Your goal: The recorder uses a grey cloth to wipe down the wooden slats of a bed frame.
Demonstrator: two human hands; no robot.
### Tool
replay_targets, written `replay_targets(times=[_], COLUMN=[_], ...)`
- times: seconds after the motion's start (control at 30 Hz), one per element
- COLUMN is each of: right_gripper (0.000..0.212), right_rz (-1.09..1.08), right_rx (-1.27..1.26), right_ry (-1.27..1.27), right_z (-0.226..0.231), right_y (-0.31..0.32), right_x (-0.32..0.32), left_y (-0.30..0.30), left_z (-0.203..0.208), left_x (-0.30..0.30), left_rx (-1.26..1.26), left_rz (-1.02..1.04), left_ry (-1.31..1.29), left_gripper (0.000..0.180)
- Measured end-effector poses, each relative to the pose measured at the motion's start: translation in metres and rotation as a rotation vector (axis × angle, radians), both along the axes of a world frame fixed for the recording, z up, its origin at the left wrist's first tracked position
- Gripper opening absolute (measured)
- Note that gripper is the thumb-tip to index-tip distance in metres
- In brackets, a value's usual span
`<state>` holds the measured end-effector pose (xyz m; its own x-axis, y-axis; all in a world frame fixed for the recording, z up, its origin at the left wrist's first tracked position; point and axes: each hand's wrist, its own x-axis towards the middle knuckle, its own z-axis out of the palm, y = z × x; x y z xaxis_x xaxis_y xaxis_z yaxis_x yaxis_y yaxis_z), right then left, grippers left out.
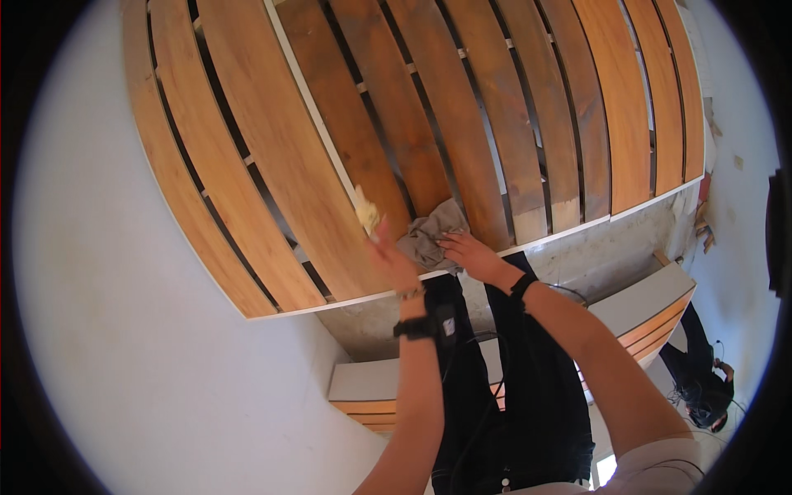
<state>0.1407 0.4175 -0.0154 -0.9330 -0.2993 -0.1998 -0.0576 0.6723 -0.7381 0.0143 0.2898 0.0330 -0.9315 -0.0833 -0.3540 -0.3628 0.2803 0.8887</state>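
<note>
Grey cloth (433, 235) lies bunched on the slatted wooden tabletop (260, 165), close to its near edge and in front of the person's dark trousers (528, 355). Its long axis seems to slant from near left to far right, though the folds make this rough. From the right hand (474, 254) the cloth lies to the left and slightly far; that hand is the nearer one, its fingers touching the right part of the cloth. Whether the right grip pinches the fabric or only presses on it, I cannot tell. At the left side of the cloth is the left hand (394, 260), blurred, its grip narrow and holding a pale yellow piece (365, 213) that sticks out toward the far left, apart from the cloth; its exact kind is unclear. Just far of that piece, a thin white strip (309, 91) runs away toward the far side, parting the lighter boards on the left from the darker ones in the middle. The near edge leaves little room behind the cloth, so the room for moving lies mainly far, along the darker boards, and to either side. Narrow gaps between the boards run near to far, and a loose fold could catch there.
</note>
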Motion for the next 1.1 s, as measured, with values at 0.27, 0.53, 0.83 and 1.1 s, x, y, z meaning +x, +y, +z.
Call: replay_targets(times=[0.27,0.53,0.83,1.1], right_gripper=[0.025,0.044,0.046,0.032], right_rz=[-0.036,-0.614,-0.599,-0.074], right_rx=[0.239,0.015,-0.199,-0.157], right_ry=[0.264,0.147,-0.066,0.131], right_z=[-0.006,-0.002,0.011,-0.002], right_y=[0.033,0.137,0.049,-0.060], right_x=[-0.122,-0.119,-0.035,-0.151], left_y=[-0.014,0.101,0.088,-0.043], left_z=[0.000,-0.017,-0.020,-0.010], left_x=[-0.019,-0.089,0.001,-0.054], left_rx=[-0.130,-0.176,0.102,0.253], left_rz=[0.017,-0.288,-0.252,-0.019], left_ry=[-0.037,0.078,-0.154,-0.070], left_gripper=[0.031,0.024,0.020,0.038])
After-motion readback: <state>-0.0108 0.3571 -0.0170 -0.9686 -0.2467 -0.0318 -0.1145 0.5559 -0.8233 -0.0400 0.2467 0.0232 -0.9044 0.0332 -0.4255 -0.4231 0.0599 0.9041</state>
